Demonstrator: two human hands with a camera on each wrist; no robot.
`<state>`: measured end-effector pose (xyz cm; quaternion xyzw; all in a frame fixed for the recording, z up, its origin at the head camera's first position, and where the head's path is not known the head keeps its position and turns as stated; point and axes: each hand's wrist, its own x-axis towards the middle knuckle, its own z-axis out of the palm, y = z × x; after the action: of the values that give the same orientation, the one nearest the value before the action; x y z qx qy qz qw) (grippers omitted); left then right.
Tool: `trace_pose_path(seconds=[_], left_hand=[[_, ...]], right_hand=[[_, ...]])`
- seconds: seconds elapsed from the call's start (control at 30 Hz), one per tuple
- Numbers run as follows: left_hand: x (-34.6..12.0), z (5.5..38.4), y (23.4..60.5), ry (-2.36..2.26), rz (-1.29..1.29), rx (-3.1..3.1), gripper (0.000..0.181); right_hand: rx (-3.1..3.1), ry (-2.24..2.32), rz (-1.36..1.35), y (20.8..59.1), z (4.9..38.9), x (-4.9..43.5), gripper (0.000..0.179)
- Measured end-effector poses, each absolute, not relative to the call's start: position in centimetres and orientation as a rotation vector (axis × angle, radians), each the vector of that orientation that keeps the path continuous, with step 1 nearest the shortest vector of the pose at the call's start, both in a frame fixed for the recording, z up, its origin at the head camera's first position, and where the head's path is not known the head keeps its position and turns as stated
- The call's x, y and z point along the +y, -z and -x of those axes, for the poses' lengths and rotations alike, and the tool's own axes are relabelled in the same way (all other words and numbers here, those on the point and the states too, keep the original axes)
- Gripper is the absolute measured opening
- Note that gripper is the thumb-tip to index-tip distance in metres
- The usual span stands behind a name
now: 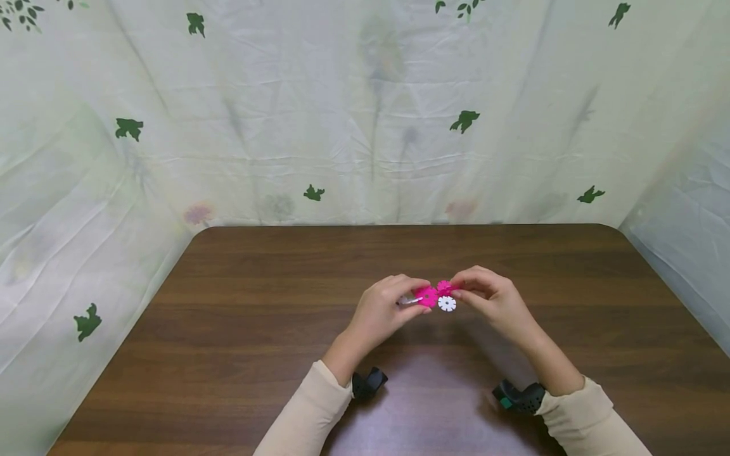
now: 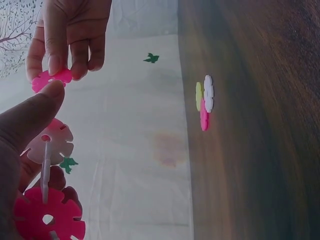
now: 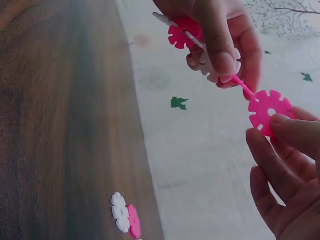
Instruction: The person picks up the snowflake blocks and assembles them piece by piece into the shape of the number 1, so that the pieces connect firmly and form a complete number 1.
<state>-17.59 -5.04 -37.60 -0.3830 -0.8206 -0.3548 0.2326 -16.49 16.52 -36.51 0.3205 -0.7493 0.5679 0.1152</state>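
Grasped from both sides, right of centre

Made of thin, flat plastic rounds with slots cut into the rim and a small hole in the middle. Joined edge to edge into a chain of pink and white notched discs (image 3: pixel 184 32), some turned face-on, others edge-on like narrow bars. In the right wrist view, slants from the top middle of the frame down toward the right edge. Ends there in a flat, bright pink plastic disc (image 3: pixel 270 111) with a toothed rim.

Pinched partway along by the left hand (image 1: pixel 388 304), with the thumb laid across a translucent-looking white plastic disc (image 3: pixel 206 66). Pinched at the bright pink end by the right hand (image 1: pixel 493 301), with the thumb just beside the central hole and the other fingers curved below. Kept in both grips at once, with the grips near each other and well above the surface in the wrist views.

Grouped right of centre in the left wrist view, on a dark brown wood-grain tabletop (image 1: pixel 256 354): a yellow-green plastic disc (image 2: pixel 198 96), a white scalloped plastic disc (image 2: pixel 209 93) and a pink scalloped plastic disc (image 2: pixel 204 119), seen nearly edge-on. Backed, across the upper half of the head view, by pale creased fabric (image 1: pixel 285 126) with dark green bird shapes.
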Motion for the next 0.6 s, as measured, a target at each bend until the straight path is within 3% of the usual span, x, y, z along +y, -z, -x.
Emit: trace_pose_path(seconds=[0.6], left_hand=[[-5.05, 17.46, 37.53, 1.004, 1.07, -2.26, 0.033]], right_hand=[[-2.138, -1.631, -0.986, 37.1, 16.8, 16.42, 0.025]])
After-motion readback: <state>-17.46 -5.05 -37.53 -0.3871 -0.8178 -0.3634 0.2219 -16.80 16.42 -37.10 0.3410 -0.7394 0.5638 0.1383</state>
